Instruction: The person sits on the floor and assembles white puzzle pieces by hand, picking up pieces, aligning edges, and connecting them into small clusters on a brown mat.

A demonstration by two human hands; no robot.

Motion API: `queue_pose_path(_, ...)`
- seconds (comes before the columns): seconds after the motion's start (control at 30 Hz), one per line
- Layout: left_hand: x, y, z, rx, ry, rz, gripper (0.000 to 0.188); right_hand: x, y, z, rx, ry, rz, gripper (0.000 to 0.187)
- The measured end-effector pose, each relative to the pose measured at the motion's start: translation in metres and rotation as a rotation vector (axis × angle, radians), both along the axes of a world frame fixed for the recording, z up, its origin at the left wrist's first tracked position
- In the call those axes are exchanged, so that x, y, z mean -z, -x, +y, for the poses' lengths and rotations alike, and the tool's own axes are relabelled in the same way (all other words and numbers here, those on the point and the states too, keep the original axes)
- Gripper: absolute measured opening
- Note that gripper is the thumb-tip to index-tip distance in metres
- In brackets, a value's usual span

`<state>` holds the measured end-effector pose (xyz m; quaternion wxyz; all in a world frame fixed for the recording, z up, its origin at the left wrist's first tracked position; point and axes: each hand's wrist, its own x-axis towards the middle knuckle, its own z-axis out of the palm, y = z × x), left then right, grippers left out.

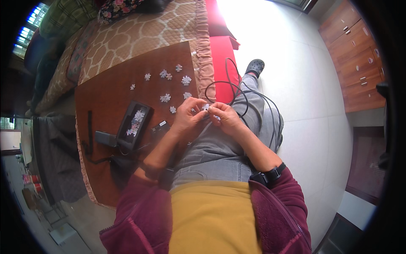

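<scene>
Above my lap, close to the board's right edge, both hands meet at a small pale jigsaw piece [205, 107]. My left hand [188, 113] pinches it from the left, thumb and forefinger together. From the other side my right hand [227, 119] grips it with its fingertips. A second pale piece [217, 117] shows between the right hand's fingers. Loose jigsaw pieces and small clumps, such as this cluster [165, 98], lie on the brown board [110, 97] beyond my left hand. To the left, a black open box [134, 123] contains several more pieces.
A grey phone-like device [105, 138] and a small black item [160, 127] lie near the box. Black cable [228, 80] loops over my leg and a red surface [222, 55]. Patterned bedding [148, 29] lies under the board. Wooden drawers [353, 55] stand at the right.
</scene>
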<state>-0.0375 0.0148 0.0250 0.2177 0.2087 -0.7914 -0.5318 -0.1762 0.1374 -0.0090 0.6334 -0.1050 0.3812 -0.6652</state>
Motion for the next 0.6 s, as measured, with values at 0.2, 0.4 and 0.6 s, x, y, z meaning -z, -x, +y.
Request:
queue_pose_path(0.2,0.001,-0.012,-0.015,-0.086,0.163,-0.028,0.026,-0.004,0.0,-0.001,0.01,-0.07,0.0,0.012)
queue_pose_path(0.4,-0.002,-0.055,-0.059,-0.385,0.704,-0.213,0.024,-0.009,0.001,-0.001,-0.005,-0.093,0.009,0.011)
queue_pose_path(0.6,-0.001,-0.12,-0.092,-0.677,0.694,-0.364,0.024,-0.009,0.001,-0.001,-0.014,-0.083,-0.003,0.011)
